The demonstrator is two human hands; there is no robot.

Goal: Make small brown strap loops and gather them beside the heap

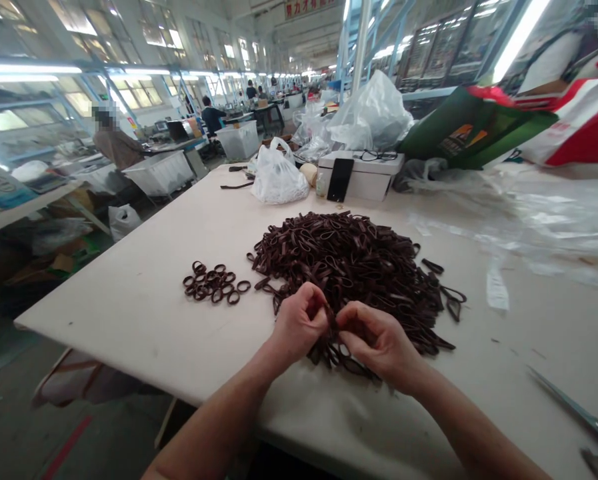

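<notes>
Pale beige surface carries large heap of dark brown strap loops; red overhead banner lettering unreadable. At heap's near edge left hand and right hand meet, fingers curled, both grips pinching one brown loop; small cluster of brown rings left of heap

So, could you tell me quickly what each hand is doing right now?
Left hand: closed, pinching a brown loop.
Right hand: closed, pinching the brown loop too.
</notes>
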